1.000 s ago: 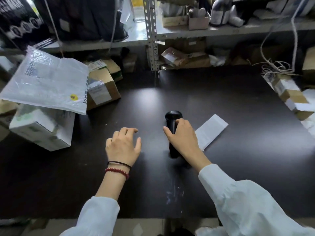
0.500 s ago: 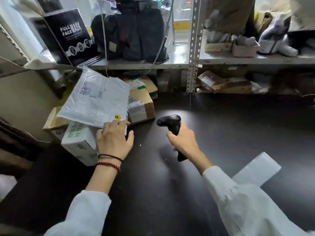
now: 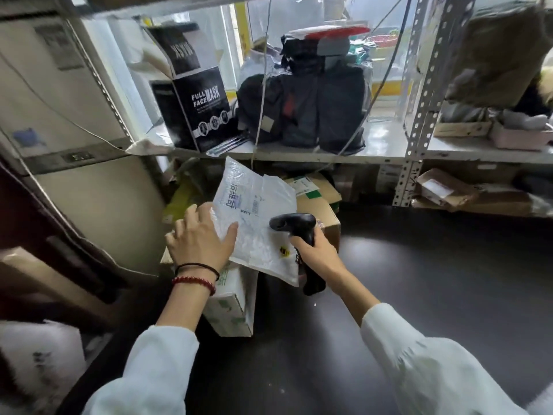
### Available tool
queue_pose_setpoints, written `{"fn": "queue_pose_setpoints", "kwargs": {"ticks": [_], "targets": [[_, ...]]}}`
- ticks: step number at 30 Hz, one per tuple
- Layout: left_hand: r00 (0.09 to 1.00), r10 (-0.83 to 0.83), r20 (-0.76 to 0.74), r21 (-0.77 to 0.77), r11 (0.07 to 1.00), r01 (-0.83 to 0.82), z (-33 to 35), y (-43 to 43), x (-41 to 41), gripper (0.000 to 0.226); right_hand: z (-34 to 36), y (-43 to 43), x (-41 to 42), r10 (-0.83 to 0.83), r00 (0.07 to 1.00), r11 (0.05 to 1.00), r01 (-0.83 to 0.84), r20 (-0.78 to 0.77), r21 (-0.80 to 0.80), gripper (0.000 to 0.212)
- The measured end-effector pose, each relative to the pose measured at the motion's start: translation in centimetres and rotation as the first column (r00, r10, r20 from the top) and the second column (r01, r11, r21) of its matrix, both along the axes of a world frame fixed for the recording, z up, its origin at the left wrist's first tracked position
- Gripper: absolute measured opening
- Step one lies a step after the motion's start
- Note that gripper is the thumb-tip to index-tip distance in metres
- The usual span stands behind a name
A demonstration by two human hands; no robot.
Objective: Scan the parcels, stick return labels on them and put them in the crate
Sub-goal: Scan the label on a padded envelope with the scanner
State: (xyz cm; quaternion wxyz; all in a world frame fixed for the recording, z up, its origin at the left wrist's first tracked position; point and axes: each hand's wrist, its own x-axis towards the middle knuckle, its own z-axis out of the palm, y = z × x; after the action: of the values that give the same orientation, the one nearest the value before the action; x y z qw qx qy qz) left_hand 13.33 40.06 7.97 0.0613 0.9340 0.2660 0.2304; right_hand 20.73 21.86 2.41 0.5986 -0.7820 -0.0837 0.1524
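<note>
Our left hand (image 3: 202, 239) rests on the plastic parcel (image 3: 257, 223), grip wide; our right hand (image 3: 317, 253), grip closed, holds the scanner (image 3: 294, 224) beside it.

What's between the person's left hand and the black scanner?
In the head view, only the white plastic mailer bag spans that stretch; the left hand touches its edge, and the scanner is held over it.
</note>
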Motion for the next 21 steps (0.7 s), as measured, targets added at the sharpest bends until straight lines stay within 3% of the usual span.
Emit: {"fn": "queue_pose_setpoints", "kwargs": {"ticks": [5, 8, 10, 12, 21], "targets": [[0.974, 0.032, -0.223, -0.136, 0.989, -0.064, 1.8, 1.4, 2.0, 0.063, -0.8, 1.4, 1.0, -0.024, 0.998, 0.999, 0.027, -0.066, 0.040, 0.051], [0.967, -0.002, -0.256, -0.211, 0.976, -0.054, 1.5, 2.0, 2.8, 0.062, -0.9, 1.4, 1.3, -0.021, 0.996, 0.996, 0.029, -0.092, 0.088, 0.048], [0.964, 0.004, -0.264, -0.253, 0.965, -0.073, 0.8, 2.2, 3.0, 0.072, -1.0, 1.3, 1.4, 0.001, 0.995, 0.993, 0.011, -0.103, 0.117, 0.045], [0.967, 0.001, -0.255, -0.261, 0.963, -0.070, 0.4, 2.1, 2.9, 0.079, -1.2, 1.1, 1.3, 0.003, 0.992, 0.990, 0.015, -0.128, 0.139, 0.044], [0.985, -0.170, -0.010, -0.166, 0.972, 0.166, 3.2, -1.6, 3.0, 0.057, -0.5, -2.0, 0.3, -0.139, 0.988, 0.962, 0.150, -0.063, 0.227, 0.040]]}}
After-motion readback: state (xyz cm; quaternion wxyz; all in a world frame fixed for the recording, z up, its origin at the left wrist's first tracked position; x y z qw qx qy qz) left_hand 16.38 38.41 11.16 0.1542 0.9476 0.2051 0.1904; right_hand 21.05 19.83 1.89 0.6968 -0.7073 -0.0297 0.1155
